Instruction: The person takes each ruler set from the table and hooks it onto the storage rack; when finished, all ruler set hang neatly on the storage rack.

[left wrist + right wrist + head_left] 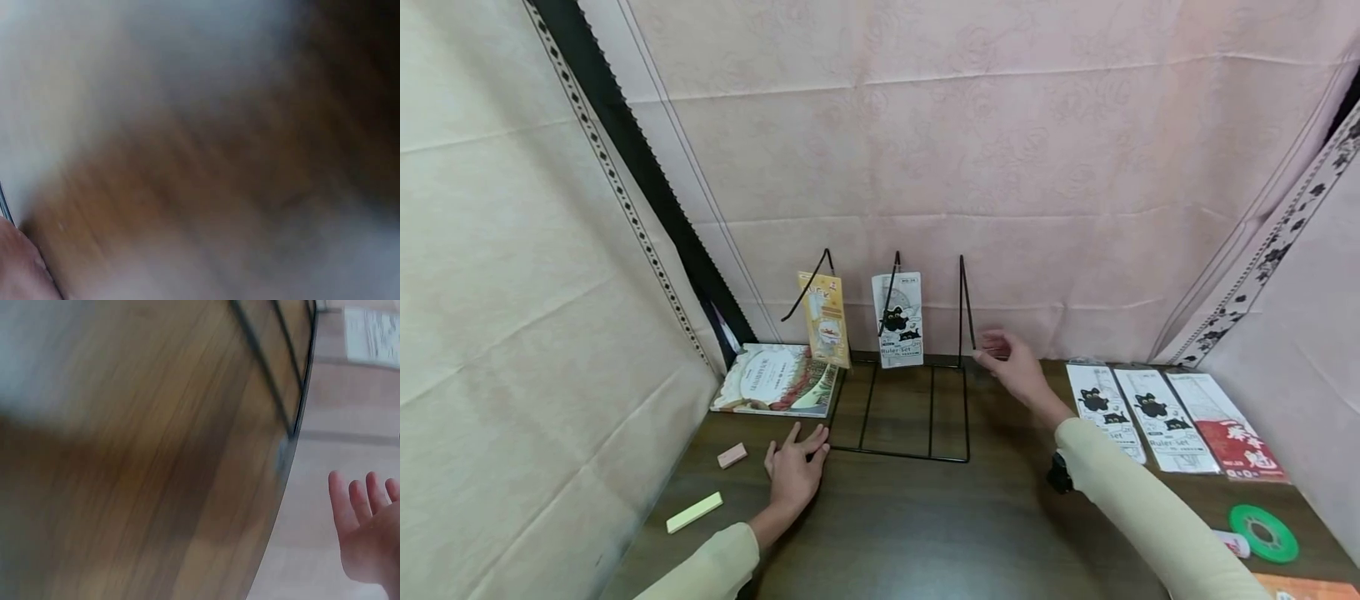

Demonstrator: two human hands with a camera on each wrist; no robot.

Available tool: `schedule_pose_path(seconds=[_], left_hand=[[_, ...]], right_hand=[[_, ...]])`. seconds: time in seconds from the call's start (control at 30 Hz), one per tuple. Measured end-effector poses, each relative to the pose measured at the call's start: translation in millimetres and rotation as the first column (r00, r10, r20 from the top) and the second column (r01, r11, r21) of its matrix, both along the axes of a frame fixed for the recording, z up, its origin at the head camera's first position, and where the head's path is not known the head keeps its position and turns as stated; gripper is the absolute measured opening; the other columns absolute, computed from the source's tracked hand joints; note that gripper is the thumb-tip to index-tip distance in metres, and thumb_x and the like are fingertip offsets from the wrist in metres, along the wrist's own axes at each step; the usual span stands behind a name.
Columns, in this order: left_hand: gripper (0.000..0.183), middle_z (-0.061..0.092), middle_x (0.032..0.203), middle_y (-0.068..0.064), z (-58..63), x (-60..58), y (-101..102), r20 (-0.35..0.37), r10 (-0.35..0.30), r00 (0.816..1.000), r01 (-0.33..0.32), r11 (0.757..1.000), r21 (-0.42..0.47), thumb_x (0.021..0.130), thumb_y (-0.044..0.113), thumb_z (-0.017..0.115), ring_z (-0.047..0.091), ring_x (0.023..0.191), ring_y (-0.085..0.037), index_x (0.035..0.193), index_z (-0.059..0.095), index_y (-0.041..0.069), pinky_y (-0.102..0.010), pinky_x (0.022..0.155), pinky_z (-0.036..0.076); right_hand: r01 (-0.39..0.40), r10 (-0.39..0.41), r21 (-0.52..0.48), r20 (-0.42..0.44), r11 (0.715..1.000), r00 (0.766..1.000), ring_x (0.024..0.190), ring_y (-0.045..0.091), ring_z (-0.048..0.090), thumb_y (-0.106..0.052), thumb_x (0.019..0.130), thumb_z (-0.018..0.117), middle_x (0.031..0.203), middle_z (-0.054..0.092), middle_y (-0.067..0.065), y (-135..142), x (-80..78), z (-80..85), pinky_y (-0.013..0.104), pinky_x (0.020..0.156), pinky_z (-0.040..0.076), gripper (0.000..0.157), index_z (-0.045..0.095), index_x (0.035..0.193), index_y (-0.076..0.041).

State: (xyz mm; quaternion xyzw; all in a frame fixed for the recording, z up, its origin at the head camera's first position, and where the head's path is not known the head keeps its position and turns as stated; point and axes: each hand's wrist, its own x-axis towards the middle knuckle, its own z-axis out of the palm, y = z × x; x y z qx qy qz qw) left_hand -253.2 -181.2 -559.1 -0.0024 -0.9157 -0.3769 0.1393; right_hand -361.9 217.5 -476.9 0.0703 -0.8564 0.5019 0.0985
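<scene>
A black wire display rack [895, 454] with three raised hooks stands on the table. My left hand [796, 471] rests its spread fingers at the front left corner of the rack's base; only a bit of that hand [22, 269] appears in the blurred left wrist view. Beside the tip of the bare right hook [961, 308] is my right hand [1017, 367], fingertips right at the wire. The right wrist view has this hand [372, 540] with fingers extended and nothing in them. From the left hook hangs a yellow packet [827, 321], from the middle one a ruler set packet [904, 342].
A book or box with a printed cover [775, 379] lies left of the rack, a pink block [732, 455] and a pale yellow strip [694, 512] nearer. At right lie two ruler set packets [1165, 421], a red-and-white packet [1232, 429] and a green ring [1240, 521].
</scene>
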Motion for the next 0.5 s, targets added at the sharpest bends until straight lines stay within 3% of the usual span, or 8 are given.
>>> schedule_pose_path(seconds=[0.13,0.5], left_hand=[[0.034,0.065,0.127,0.005,0.2,0.7,0,-0.001,0.009,1.000,-0.009,1.000,-0.003,0.089,0.020,0.068,0.039,0.142,-0.028,0.123,0.067,0.019,-0.064,0.114,0.005],[0.035,0.065,0.127,0.005,2.5,1.2,2,0.002,0.006,1.000,-0.006,1.000,-0.016,0.090,0.021,0.068,0.038,0.142,-0.027,0.124,0.067,0.019,-0.065,0.113,0.005]], right_hand=[[0.080,-0.078,0.080,-0.028,0.994,0.997,0.113,0.034,0.061,-0.035,0.090,0.066,0.127,0.061,0.020,35,3.7,-1.0,0.047,0.097,0.048,0.055,0.051,0.134,-0.005],[0.161,-0.182,0.214,0.084,0.963,0.980,0.126,0.044,0.050,-0.053,0.092,0.056,0.137,0.051,0.027,120,29.9,6.0,0.055,0.099,0.043,0.077,0.037,0.146,-0.002]])
